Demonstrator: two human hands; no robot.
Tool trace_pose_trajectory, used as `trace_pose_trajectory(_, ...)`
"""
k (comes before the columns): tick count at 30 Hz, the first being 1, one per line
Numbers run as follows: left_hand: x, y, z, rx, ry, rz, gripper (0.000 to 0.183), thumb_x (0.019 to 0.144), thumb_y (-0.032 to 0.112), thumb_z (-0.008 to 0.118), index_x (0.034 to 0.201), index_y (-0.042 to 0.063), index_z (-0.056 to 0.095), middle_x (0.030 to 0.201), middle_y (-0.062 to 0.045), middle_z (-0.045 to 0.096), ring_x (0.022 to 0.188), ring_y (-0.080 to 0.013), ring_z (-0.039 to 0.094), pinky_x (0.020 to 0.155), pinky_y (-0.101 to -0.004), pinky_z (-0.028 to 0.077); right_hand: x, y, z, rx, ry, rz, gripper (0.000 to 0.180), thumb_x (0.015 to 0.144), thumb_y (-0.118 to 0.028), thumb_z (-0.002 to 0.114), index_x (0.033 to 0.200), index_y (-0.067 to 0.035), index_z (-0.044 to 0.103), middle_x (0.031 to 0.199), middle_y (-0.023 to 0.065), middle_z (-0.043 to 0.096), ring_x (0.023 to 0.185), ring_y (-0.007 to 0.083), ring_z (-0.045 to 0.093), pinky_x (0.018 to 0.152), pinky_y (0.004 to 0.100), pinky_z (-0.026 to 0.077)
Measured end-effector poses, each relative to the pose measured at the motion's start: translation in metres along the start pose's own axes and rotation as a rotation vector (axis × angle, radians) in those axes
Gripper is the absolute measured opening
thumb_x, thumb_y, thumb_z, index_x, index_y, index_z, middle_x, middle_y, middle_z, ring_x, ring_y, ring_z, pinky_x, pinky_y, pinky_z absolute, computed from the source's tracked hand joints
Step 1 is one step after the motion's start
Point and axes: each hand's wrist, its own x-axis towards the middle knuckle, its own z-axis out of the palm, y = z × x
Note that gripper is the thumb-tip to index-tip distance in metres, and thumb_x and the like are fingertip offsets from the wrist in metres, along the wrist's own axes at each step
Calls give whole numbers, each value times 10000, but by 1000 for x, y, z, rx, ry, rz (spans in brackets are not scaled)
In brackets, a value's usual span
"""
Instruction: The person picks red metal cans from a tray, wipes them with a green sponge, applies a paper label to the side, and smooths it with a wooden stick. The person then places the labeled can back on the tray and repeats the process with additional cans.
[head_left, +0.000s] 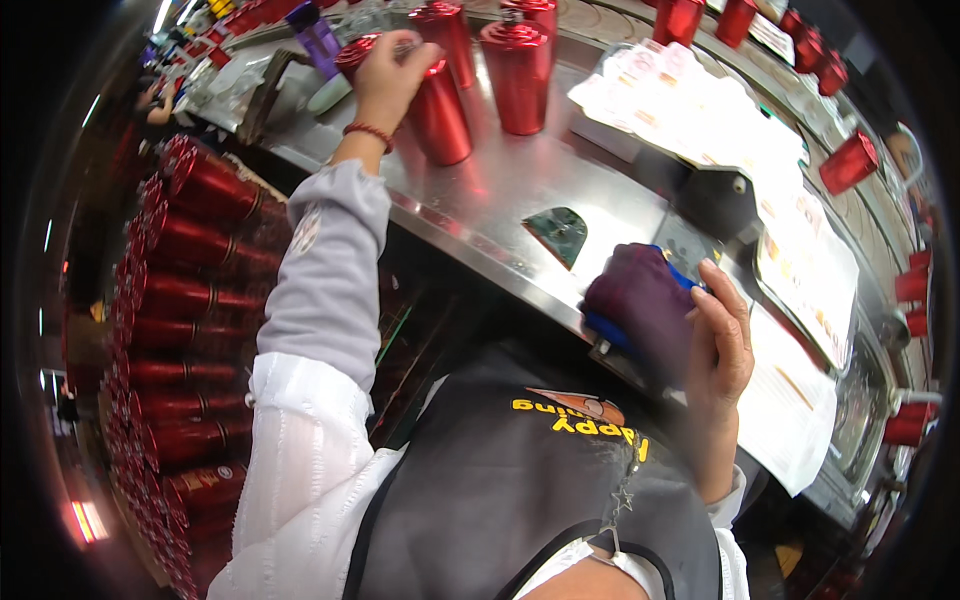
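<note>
My left hand (391, 79) closes its fingers over the top of a red metallic canister (442, 120) on the steel worktable (480, 202). The hand hides the middle of its lid. Similar lidded canisters stand just beyond, one of them a shiny red canister (517, 86). My right hand (724, 337) is raised at the table's near edge, fingers bent. Its fingertips are beside a purple cloth (645, 300) with a blue edge; the thumb is hidden, so whether they grip it is unclear. A dark green, half-round piece (559, 232) lies on the steel.
Printed sheets (675, 105) are piled at the back, near a black tape dispenser-like block (716, 199). More printed sheets (806, 285) lie at right. Stacked red canisters (195, 300) rise on my left. A purple bottle (315, 41) stands at the far left; a conveyor (870, 210) runs behind.
</note>
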Motion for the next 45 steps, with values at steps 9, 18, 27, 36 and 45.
trace_pose_trajectory(9,-20,92,-4,-734,-63,-83,227,1003,243,686,1080,29,684,991,-80,729,868,-113,680,786,-266,567,-4,5,-22,-64,-19,74,463,872,64,681,1325,8,602,1391,234,566,1290,394,561,1084,431,449)
trace_pose_trajectory(18,-107,192,126,-1629,-1057,-748,449,1075,408,499,1171,-3,654,1107,-125,732,1015,-208,700,936,-348,565,-16,-7,-16,-79,-90,86,927,684,-66,874,1504,-19,444,1507,276,433,1324,446,512,1095,479,458)
trace_pose_trajectory(27,-138,183,207,-1585,-1208,-1016,691,1066,594,359,1099,-26,662,984,-117,742,856,-183,714,785,-314,599,-45,-1,-27,-162,-80,210,997,711,-140,886,1547,9,363,1563,283,357,1384,441,444,1130,469,409)
trace_pose_trajectory(36,-121,198,232,-1508,-1095,-1126,777,1063,613,317,1094,-97,630,1014,-193,727,935,-258,712,875,-398,593,-33,18,-27,-182,6,264,965,710,-151,870,1508,69,373,1483,312,431,1323,468,483,1098,492,426)
trace_pose_trajectory(45,-188,209,125,-1060,-817,-126,1009,966,580,598,1574,-84,145,1606,-266,295,1488,-357,331,1219,-468,268,-46,22,-27,-163,-57,376,955,725,-185,872,1493,89,374,1485,320,425,1326,473,478,1097,493,427)
